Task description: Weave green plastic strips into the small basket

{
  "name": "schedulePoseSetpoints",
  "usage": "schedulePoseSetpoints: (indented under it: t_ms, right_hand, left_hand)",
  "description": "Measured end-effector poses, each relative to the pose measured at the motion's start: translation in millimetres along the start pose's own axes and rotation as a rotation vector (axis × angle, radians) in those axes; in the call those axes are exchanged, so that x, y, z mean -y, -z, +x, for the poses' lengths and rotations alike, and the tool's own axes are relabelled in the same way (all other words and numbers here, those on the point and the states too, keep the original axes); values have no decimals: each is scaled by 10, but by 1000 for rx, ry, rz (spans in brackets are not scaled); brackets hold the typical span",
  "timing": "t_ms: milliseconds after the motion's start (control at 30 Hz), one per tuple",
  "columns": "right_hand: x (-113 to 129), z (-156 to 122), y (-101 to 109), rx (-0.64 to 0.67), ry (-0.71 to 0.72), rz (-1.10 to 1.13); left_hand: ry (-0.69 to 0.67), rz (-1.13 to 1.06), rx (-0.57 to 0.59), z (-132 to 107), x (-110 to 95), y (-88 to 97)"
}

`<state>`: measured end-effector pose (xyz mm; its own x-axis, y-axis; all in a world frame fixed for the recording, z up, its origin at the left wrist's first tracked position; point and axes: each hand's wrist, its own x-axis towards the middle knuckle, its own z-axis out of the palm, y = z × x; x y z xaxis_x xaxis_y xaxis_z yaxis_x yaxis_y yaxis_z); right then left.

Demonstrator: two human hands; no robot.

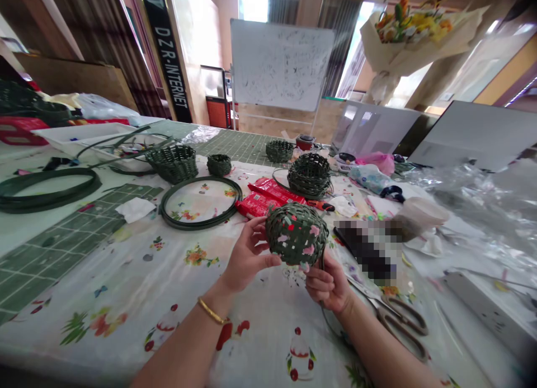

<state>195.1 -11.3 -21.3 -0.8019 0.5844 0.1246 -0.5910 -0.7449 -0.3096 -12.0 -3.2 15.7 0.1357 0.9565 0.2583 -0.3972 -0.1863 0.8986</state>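
A small dark green woven basket (296, 233) is held up above the table, its rounded bottom facing me, with pink and red bits showing through the weave. My left hand (248, 254) grips its left side, thumb and fingers curled round the wall; a gold bangle sits on that wrist. My right hand (328, 285) is closed under the basket's lower right edge, pinching a loose strand that hangs from it.
Several finished green baskets (173, 162) (310, 175) stand farther back. Coils of green strip (200, 202) (46, 187) lie on the floral tablecloth (126, 298). Red packets (268, 197) sit behind the basket, scissors (400, 320) at right, and clear plastic wrap (482, 209) beyond.
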Motion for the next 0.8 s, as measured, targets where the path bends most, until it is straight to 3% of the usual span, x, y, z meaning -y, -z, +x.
schedulePoseSetpoints:
  t_ms: [300,567,667,800]
  right_hand:
    - [-2,10,-11,20,-15,136]
    - [-10,-4,76,10,12,42]
    - [-22,-24,47,-114,69,-155]
    - [-3,-21,-111,-460,236,-685]
  left_hand:
    - [18,-1,-73,-31,30,-69]
    - [39,-48,-73,-74,30,-117]
    - [89,-119,-62,-65,29,-104]
    - [242,-335,-113,16,-7,25]
